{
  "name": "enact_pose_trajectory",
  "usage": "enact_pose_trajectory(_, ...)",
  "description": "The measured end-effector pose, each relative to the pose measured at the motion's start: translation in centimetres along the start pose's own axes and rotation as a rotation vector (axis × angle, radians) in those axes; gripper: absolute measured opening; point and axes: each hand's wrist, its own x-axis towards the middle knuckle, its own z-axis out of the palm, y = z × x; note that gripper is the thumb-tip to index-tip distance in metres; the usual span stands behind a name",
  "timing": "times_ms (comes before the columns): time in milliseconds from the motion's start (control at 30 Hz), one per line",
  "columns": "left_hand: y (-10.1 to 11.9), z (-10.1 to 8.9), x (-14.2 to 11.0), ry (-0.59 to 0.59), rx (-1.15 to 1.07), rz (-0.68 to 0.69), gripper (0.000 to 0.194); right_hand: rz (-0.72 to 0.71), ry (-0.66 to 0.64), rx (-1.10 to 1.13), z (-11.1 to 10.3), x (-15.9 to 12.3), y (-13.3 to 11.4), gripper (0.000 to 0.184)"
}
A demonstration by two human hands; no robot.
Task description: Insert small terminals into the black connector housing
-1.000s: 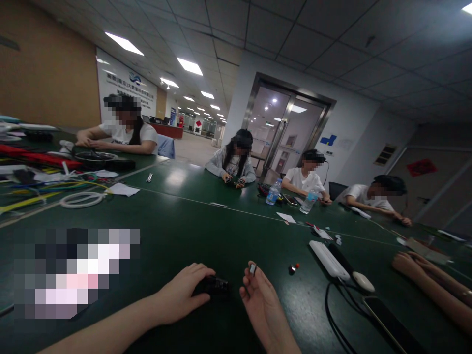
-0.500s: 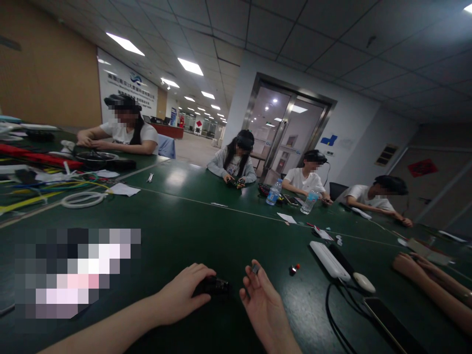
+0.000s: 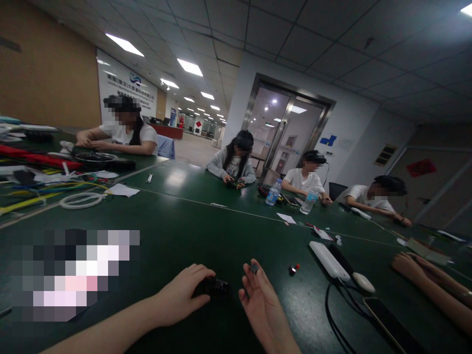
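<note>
My left hand (image 3: 186, 292) is closed around one end of a small black block-shaped device (image 3: 218, 286), which rests on the green table (image 3: 155, 255). Its fingers lie along the far side and the thumb along the near side. Just to the right, my right hand (image 3: 263, 305) is turned palm up above the table. Between its thumb and index finger it pinches a small dark grey piece (image 3: 254, 268), too small to name. A tiny metallic and red part (image 3: 294, 269) lies on the table to the right of that hand.
A white power strip (image 3: 329, 259), a white computer mouse (image 3: 364, 282), black cables (image 3: 334, 314) and a phone (image 3: 391, 322) lie to the right. Another person's hands (image 3: 405, 265) rest at far right. Water bottles (image 3: 273, 192) stand farther back. Coiled white cable (image 3: 81, 199) lies left.
Almost nothing differs. Both hands keep their places and grips; the view has shifted very slightly.
</note>
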Motion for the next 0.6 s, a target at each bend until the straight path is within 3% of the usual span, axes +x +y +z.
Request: enact_pose_trajectory(600, -0.17, -0.08, -0.17, -0.003, -0.037, -0.006, 0.04, -0.041, 0.034, -0.048, 0.02, 0.01, 0.02, 0.029)
